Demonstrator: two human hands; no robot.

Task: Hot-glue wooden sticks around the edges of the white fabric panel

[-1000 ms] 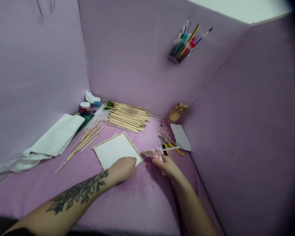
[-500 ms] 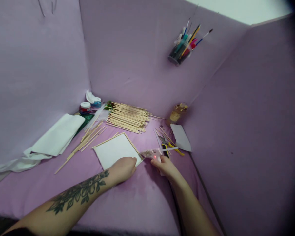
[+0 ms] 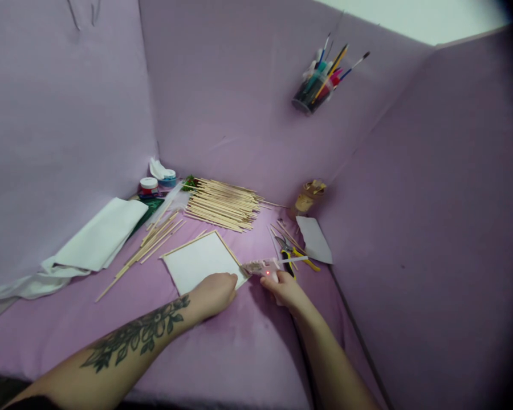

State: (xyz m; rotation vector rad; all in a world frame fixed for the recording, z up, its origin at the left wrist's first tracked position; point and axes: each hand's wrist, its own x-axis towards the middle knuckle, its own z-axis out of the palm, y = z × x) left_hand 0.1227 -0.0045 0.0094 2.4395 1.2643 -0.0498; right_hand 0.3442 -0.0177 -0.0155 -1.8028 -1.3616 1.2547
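Observation:
A white glue gun [image 3: 263,266] with a lit red light is in my right hand [image 3: 284,287], whose fingers are wrapped round its handle. Its nozzle points left and meets the right corner of a white board [image 3: 203,262]. A white glue stick [image 3: 293,259] pokes out of the gun's back end. Thin wooden sticks line the far edges of the board. My left hand [image 3: 218,290] is closed at the board's near edge, gripping it; the fingertips are hidden from view.
A pile of wooden sticks [image 3: 222,205] lies behind the board, with several loose sticks [image 3: 149,242] to its left. Yellow-handled pliers [image 3: 288,247] lie beyond the gun. Folded white cloth [image 3: 98,233] is at left. A pen cup [image 3: 310,91] hangs on the wall.
The glue gun and my right hand have shifted very slightly left along the board's corner. My left hand and the board have stayed in place.

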